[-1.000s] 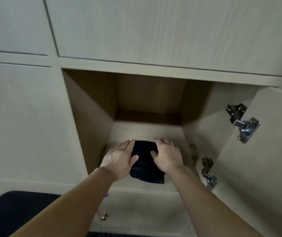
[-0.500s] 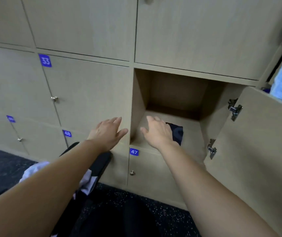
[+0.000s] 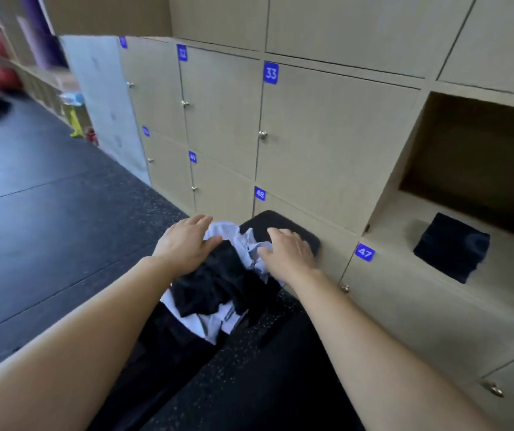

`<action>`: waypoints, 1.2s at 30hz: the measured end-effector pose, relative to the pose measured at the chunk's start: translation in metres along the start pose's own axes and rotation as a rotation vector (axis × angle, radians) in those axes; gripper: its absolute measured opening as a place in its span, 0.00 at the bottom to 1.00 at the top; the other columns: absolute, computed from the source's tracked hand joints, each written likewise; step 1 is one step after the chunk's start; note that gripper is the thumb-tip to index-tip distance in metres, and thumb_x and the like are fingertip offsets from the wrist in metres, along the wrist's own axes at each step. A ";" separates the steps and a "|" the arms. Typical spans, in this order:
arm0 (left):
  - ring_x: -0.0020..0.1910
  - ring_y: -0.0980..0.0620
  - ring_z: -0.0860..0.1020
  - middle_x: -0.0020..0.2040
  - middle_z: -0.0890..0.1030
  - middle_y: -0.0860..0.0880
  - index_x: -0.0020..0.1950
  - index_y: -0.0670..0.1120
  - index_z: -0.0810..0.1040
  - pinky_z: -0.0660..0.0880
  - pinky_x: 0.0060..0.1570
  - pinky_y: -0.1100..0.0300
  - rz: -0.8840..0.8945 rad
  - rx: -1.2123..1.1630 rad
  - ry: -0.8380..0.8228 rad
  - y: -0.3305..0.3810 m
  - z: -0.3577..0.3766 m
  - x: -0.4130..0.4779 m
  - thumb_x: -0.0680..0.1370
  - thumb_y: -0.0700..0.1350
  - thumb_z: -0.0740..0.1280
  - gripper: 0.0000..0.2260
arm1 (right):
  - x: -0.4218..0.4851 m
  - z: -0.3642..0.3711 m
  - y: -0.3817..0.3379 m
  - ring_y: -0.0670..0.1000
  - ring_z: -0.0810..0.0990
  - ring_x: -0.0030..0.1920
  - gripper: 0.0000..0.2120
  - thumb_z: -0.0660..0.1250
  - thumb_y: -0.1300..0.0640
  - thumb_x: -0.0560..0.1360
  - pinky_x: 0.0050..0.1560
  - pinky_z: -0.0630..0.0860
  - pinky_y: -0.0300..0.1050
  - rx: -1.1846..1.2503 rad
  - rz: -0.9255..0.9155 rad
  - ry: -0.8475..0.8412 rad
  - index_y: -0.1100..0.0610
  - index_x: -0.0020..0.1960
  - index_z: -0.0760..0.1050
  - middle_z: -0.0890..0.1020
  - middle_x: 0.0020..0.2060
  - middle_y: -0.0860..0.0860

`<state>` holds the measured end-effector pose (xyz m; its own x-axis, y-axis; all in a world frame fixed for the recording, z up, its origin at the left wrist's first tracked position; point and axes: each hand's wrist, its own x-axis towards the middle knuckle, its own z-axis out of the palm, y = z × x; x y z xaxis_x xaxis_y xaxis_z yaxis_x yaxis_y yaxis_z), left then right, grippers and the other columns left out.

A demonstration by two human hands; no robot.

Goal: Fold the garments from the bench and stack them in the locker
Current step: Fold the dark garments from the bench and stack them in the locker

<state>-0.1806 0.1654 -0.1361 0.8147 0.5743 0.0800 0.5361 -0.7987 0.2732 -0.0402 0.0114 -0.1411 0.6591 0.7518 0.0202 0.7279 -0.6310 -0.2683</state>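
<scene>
Hovering above the clothes pile (image 3: 215, 284) on the table (image 3: 274, 220) at 12 o'clock, your left hand (image 3: 187, 244) and right hand (image 3: 287, 251) have fingers apart, empty. Lifting one tangled piece may pull others to the floor (image 3: 47, 228).

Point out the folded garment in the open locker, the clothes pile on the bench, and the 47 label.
Folded garment (image 3: 451, 247): head view, middle of its top.
Clothes pile (image 3: 215, 284): head view, the black piece on top.
47 label (image 3: 364, 252): head view, centre of the blue tag.
</scene>
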 end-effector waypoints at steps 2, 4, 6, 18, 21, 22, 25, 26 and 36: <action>0.68 0.42 0.70 0.70 0.72 0.46 0.72 0.43 0.69 0.67 0.65 0.50 -0.039 0.007 -0.003 -0.023 0.006 -0.012 0.82 0.54 0.60 0.23 | 0.002 0.017 -0.013 0.58 0.69 0.66 0.21 0.58 0.49 0.79 0.63 0.65 0.52 -0.008 -0.028 -0.051 0.55 0.69 0.67 0.73 0.65 0.55; 0.70 0.44 0.69 0.73 0.70 0.47 0.74 0.44 0.66 0.65 0.67 0.51 -0.081 0.007 -0.014 -0.044 0.016 -0.021 0.82 0.55 0.59 0.24 | 0.005 0.033 -0.022 0.57 0.71 0.64 0.20 0.58 0.48 0.79 0.61 0.67 0.51 -0.016 -0.047 -0.094 0.56 0.67 0.68 0.74 0.64 0.55; 0.71 0.45 0.68 0.74 0.68 0.48 0.76 0.45 0.65 0.65 0.68 0.53 -0.116 -0.007 -0.031 -0.061 0.030 -0.024 0.82 0.56 0.59 0.25 | 0.010 0.047 -0.027 0.58 0.71 0.65 0.19 0.58 0.48 0.79 0.60 0.69 0.52 -0.017 -0.053 -0.135 0.57 0.66 0.69 0.73 0.65 0.55; 0.71 0.48 0.67 0.73 0.69 0.50 0.76 0.47 0.65 0.64 0.69 0.55 -0.143 -0.071 -0.102 -0.092 0.109 0.045 0.82 0.55 0.60 0.24 | 0.086 0.091 -0.030 0.56 0.72 0.59 0.12 0.60 0.52 0.80 0.48 0.66 0.46 -0.043 -0.045 -0.128 0.57 0.58 0.73 0.77 0.56 0.53; 0.69 0.48 0.68 0.71 0.71 0.51 0.74 0.48 0.67 0.64 0.67 0.56 -0.133 -0.071 -0.098 -0.095 0.123 0.068 0.82 0.54 0.60 0.22 | 0.108 0.104 -0.034 0.55 0.72 0.60 0.12 0.60 0.52 0.80 0.55 0.67 0.49 -0.036 -0.075 -0.115 0.56 0.59 0.74 0.76 0.58 0.52; 0.67 0.48 0.69 0.70 0.72 0.51 0.74 0.49 0.68 0.65 0.66 0.56 -0.130 -0.077 -0.093 -0.096 0.127 0.075 0.82 0.54 0.60 0.21 | 0.116 0.109 -0.034 0.55 0.71 0.62 0.12 0.60 0.51 0.79 0.57 0.66 0.49 -0.044 -0.086 -0.107 0.55 0.58 0.75 0.76 0.58 0.51; 0.65 0.48 0.70 0.67 0.74 0.51 0.72 0.49 0.71 0.65 0.65 0.55 -0.130 -0.106 -0.066 -0.096 0.139 0.093 0.81 0.53 0.61 0.20 | 0.132 0.121 -0.035 0.54 0.69 0.65 0.17 0.61 0.43 0.78 0.58 0.63 0.50 -0.072 -0.081 -0.115 0.53 0.58 0.76 0.76 0.60 0.50; 0.65 0.48 0.71 0.67 0.74 0.50 0.72 0.49 0.71 0.65 0.65 0.55 -0.136 -0.113 -0.062 -0.097 0.144 0.098 0.81 0.52 0.61 0.20 | 0.136 0.125 -0.036 0.54 0.68 0.66 0.20 0.61 0.39 0.77 0.60 0.62 0.50 -0.089 -0.068 -0.137 0.52 0.59 0.76 0.76 0.60 0.50; 0.66 0.49 0.69 0.68 0.72 0.52 0.73 0.50 0.70 0.62 0.65 0.57 -0.153 -0.116 -0.050 -0.103 0.168 0.104 0.80 0.53 0.63 0.21 | 0.142 0.143 -0.037 0.53 0.73 0.57 0.09 0.60 0.50 0.75 0.54 0.63 0.47 -0.104 -0.083 0.003 0.54 0.45 0.75 0.81 0.45 0.51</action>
<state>-0.1139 0.2768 -0.3168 0.7370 0.6757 -0.0184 0.6281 -0.6746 0.3878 -0.0009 0.1689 -0.2664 0.5963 0.8017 0.0406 0.7955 -0.5833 -0.1644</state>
